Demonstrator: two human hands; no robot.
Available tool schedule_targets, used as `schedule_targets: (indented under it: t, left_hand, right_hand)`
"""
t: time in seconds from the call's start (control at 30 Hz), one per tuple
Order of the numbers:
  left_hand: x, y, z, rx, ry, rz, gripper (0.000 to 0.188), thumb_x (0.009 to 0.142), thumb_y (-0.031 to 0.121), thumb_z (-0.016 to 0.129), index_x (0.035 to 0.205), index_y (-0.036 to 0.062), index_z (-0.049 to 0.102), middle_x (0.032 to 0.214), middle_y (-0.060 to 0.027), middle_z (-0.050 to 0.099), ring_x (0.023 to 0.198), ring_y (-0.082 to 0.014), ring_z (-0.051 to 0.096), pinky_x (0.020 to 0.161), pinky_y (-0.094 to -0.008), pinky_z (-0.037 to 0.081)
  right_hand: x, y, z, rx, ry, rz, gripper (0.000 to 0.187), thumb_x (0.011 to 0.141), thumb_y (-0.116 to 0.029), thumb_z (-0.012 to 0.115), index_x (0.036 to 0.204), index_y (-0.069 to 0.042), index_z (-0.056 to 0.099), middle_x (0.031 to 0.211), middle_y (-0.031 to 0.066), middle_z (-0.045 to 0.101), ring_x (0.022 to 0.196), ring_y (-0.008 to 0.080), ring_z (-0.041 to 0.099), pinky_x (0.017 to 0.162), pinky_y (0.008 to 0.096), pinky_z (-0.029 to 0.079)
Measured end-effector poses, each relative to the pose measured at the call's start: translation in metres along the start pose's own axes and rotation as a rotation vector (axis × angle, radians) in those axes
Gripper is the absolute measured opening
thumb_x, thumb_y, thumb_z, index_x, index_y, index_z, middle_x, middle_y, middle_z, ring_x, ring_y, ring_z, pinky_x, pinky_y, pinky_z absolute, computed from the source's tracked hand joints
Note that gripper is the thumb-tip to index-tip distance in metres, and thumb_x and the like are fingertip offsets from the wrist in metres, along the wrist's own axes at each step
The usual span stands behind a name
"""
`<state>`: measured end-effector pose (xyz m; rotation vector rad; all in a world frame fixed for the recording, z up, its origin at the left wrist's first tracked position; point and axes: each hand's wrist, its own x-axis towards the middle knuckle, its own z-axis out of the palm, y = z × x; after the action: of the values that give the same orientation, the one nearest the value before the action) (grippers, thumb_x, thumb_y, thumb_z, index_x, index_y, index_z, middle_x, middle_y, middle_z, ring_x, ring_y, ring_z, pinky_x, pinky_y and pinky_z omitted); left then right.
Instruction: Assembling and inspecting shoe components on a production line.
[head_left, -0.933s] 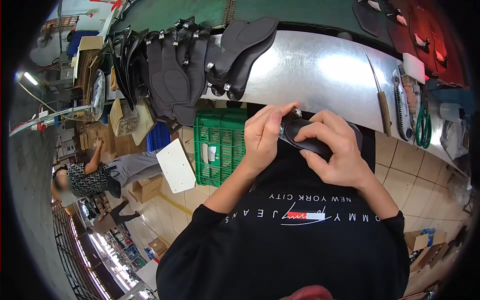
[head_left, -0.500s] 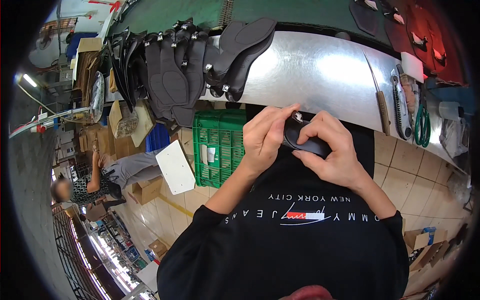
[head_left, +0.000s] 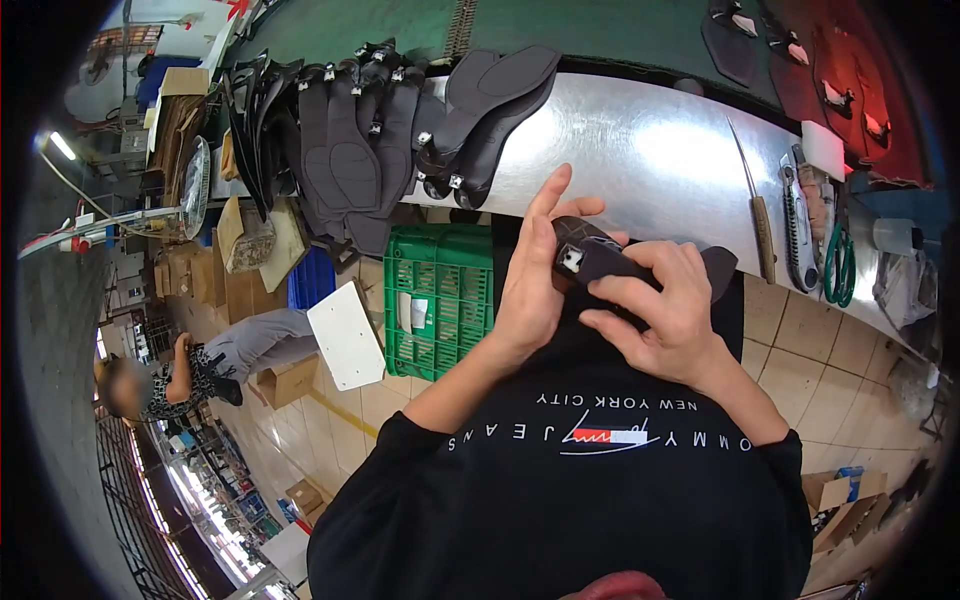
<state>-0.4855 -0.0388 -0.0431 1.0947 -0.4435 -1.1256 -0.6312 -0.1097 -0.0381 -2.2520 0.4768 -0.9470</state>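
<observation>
Over the bench's near edge, in front of my chest, is a dark sandal piece (head_left: 610, 262) with a flat insole and a strap bearing a shiny square ornament. My left hand (head_left: 535, 285) supports the strap end; its index finger points up, and other fingertips show behind the strap. From the right, my right hand (head_left: 660, 305) grips the piece, index finger against the strap near the ornament and thumb held lower, apart from it. The insole's rounded end sticks out beyond my right knuckles. Several similar dark sandal pieces (head_left: 345, 165) lie piled at the bench's left.
An awl (head_left: 760, 225), a utility knife (head_left: 797, 225) and green-handled scissors (head_left: 840, 262) lie on the metal bench (head_left: 640, 130) at right. Behind it runs a green belt (head_left: 600, 30) carrying more pieces. A green crate (head_left: 435, 345) stands below left. Another person (head_left: 190, 375) stands farther left.
The sandal piece has turned, so its strap and ornament now face up and its insole end shows at right. My left hand went from a pinch to stretched fingers; my right hand shifted its grip.
</observation>
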Motion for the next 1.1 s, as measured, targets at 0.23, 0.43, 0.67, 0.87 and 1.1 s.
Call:
schedule_targets:
  t: [0.23,0.43,0.67,0.87,1.1]
  left_hand:
    - [0.003,0.015,-0.022,0.281,-0.092,-0.207,0.032,0.101,0.026,0.042,0.114,0.0046,0.062,0.085,0.0013,0.062,0.061,-0.0017,0.053,0.049,-0.0159,0.041]
    - [0.007,0.017,-0.022,0.402,-0.162,-0.305,0.029,0.095,0.017,0.042,0.108,0.0004,0.062,0.083,-0.0031,0.064,0.06,-0.004,0.052,0.045,-0.0187,0.039]
    - [-0.002,0.006,-0.018,0.464,-0.159,-0.274,0.028,0.099,0.019,0.04,0.101,0.0025,0.062,0.067,0.001,0.056,0.049,-0.0022,0.045,0.042,-0.0174,0.036]
    - [-0.006,0.005,-0.017,0.453,-0.188,-0.192,0.021,0.098,0.016,0.046,0.102,0.002,0.062,0.07,0.0008,0.057,0.054,-0.0032,0.049,0.049,-0.018,0.041]
    - [-0.008,0.01,-0.018,0.391,-0.132,-0.298,0.015,0.089,0.01,0.062,0.101,0.0013,0.062,0.077,-0.0003,0.06,0.064,-0.0055,0.055,0.059,-0.0189,0.046]
  right_hand:
    - [-0.005,0.004,0.002,0.078,0.129,0.167,0.02,0.074,-0.006,0.076,0.087,-0.005,0.061,0.075,0.0053,0.063,0.061,0.0228,0.058,0.058,0.033,0.041]
    - [-0.008,0.009,0.007,0.034,0.122,0.15,0.018,0.07,-0.004,0.076,0.08,-0.007,0.061,0.069,0.0038,0.06,0.059,0.0223,0.057,0.057,0.0331,0.04]
    - [-0.013,0.006,0.012,0.021,0.129,0.129,0.018,0.069,-0.002,0.075,0.076,-0.007,0.059,0.063,0.0029,0.058,0.054,0.021,0.054,0.055,0.0328,0.037]
    - [-0.013,0.007,0.01,0.026,0.122,0.187,0.018,0.07,-0.001,0.074,0.074,-0.007,0.058,0.061,0.0029,0.056,0.053,0.0213,0.053,0.054,0.0326,0.037]
    - [-0.012,0.007,0.006,0.047,0.049,0.22,0.017,0.072,-0.004,0.073,0.079,-0.007,0.059,0.065,0.0041,0.059,0.056,0.0228,0.055,0.056,0.0334,0.04]
